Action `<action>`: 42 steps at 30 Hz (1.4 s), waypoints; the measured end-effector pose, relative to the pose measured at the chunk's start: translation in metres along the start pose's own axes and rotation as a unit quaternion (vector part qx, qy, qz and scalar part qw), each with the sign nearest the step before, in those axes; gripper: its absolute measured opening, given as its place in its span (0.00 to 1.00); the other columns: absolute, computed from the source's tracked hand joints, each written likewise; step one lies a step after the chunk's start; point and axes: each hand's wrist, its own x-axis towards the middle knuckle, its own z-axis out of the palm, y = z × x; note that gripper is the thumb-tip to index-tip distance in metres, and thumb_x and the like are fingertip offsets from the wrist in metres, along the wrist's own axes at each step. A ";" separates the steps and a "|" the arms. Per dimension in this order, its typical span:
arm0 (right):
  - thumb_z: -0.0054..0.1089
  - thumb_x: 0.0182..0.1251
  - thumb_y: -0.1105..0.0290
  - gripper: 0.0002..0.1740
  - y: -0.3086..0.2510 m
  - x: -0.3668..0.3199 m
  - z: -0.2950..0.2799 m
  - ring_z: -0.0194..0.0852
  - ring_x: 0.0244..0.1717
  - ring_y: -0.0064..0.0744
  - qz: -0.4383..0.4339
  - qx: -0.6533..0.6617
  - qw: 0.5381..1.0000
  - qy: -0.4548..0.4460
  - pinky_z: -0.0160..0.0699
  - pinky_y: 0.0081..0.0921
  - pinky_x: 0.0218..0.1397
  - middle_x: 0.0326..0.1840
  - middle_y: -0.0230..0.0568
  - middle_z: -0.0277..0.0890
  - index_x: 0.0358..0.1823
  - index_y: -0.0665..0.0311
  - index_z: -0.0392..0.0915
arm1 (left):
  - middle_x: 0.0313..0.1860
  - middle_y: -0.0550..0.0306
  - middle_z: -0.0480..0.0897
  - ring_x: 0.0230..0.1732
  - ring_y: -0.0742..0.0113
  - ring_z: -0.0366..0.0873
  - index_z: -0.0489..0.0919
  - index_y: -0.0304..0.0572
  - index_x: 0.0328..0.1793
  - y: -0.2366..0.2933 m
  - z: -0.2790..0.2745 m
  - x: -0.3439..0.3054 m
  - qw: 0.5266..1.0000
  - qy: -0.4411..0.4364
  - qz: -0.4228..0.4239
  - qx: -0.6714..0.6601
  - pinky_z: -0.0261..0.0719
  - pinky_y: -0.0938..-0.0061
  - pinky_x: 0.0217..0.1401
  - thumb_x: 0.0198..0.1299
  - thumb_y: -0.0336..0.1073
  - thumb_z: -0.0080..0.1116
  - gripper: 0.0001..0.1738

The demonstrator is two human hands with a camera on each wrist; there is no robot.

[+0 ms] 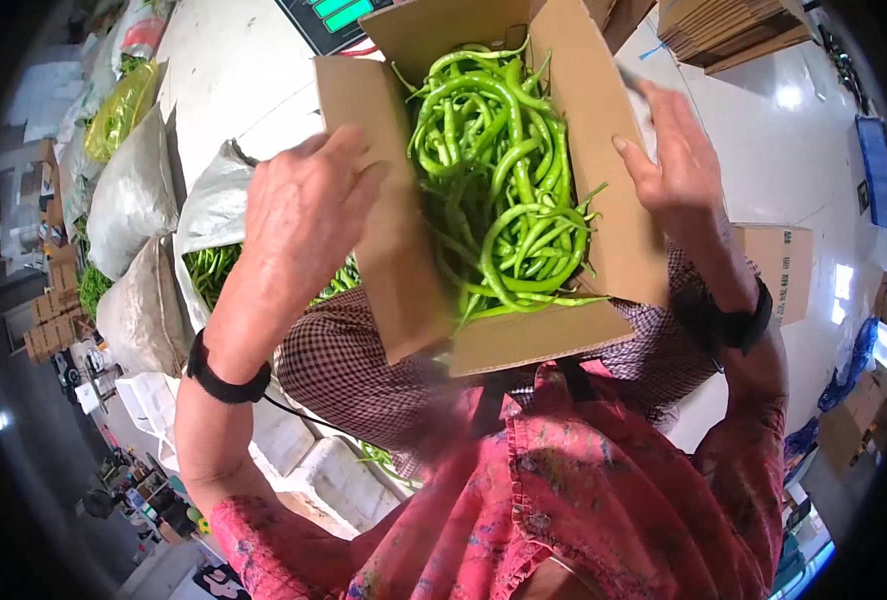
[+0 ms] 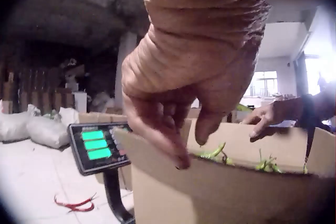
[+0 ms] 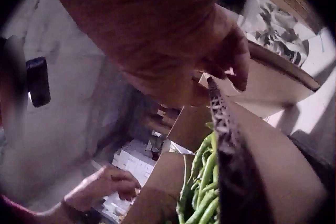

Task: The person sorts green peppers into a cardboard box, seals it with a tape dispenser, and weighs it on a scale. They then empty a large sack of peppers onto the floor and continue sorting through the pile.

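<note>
An open cardboard box (image 1: 619, 215) full of long green chili peppers (image 1: 524, 190) stands in front of the person's lap, flaps up. At the left flap (image 1: 389, 270), the left hand (image 1: 309, 205) hovers with loosely bent fingers. In the left wrist view its fingertips overlap the flap's top edge, thumb and fingers apart. Beside the right flap is the right hand (image 1: 679, 155), its fingers extended and thumb spread toward the edge. The right wrist view shows that hand (image 3: 226, 50) just over the corrugated edge. Neither hand holds a pepper.
A scale display (image 1: 339, 15) with green readouts stands beyond the box; a red chili (image 2: 76, 203) lies on the floor. Sacks (image 1: 139, 195) line the left, one open with green peppers. Flattened cartons (image 1: 729, 35) are at upper right, a foam box (image 1: 339, 485) at lower left.
</note>
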 end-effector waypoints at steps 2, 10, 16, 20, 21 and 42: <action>0.62 0.62 0.66 0.17 -0.016 0.014 -0.004 0.77 0.48 0.57 -0.077 -0.032 0.990 0.114 0.76 0.45 0.53 0.44 0.55 0.79 0.49 0.67 0.79 | 0.42 0.41 0.85 0.38 0.48 0.85 0.81 0.35 0.51 0.021 0.005 0.021 0.998 0.028 0.055 -0.032 0.81 0.60 0.43 0.61 0.33 0.61 0.14; 0.63 0.61 0.70 0.15 -0.013 0.081 0.062 0.80 0.45 0.56 -0.112 -0.101 0.959 -0.242 0.79 0.46 0.49 0.42 0.56 0.80 0.46 0.70 0.78 | 0.49 0.47 0.81 0.52 0.45 0.79 0.76 0.42 0.56 0.026 0.141 0.095 0.996 -0.020 0.012 0.089 0.80 0.55 0.53 0.58 0.30 0.55 0.18; 0.61 0.58 0.73 0.10 -0.009 0.070 0.081 0.83 0.38 0.58 -0.078 -0.091 0.970 -0.211 0.81 0.50 0.42 0.32 0.55 0.82 0.41 0.67 0.78 | 0.38 0.43 0.81 0.37 0.41 0.82 0.81 0.45 0.48 -0.003 0.126 0.088 0.991 0.111 0.019 -0.078 0.82 0.52 0.39 0.54 0.22 0.54 0.16; 0.58 0.57 0.76 0.07 0.003 0.082 0.084 0.84 0.32 0.55 -0.097 -0.057 0.984 -0.137 0.81 0.51 0.35 0.27 0.54 0.81 0.37 0.65 0.78 | 0.38 0.45 0.80 0.39 0.42 0.81 0.81 0.46 0.47 -0.016 0.112 0.100 0.989 0.124 0.004 -0.085 0.80 0.53 0.43 0.55 0.28 0.60 0.12; 0.57 0.57 0.75 0.05 0.011 0.076 0.095 0.84 0.30 0.51 -0.137 -0.125 0.975 -0.120 0.81 0.47 0.33 0.26 0.51 0.81 0.35 0.64 0.79 | 0.38 0.45 0.80 0.38 0.41 0.82 0.81 0.47 0.48 -0.025 0.134 0.103 0.995 0.096 -0.019 -0.025 0.81 0.53 0.43 0.54 0.27 0.60 0.14; 0.58 0.55 0.75 0.09 -0.006 0.074 0.090 0.82 0.42 0.47 -0.158 -0.187 0.954 -0.173 0.79 0.43 0.46 0.38 0.48 0.82 0.38 0.67 0.83 | 0.59 0.40 0.80 0.61 0.44 0.77 0.73 0.40 0.68 -0.007 0.139 0.090 0.964 0.081 0.014 -0.253 0.74 0.59 0.63 0.70 0.52 0.54 0.29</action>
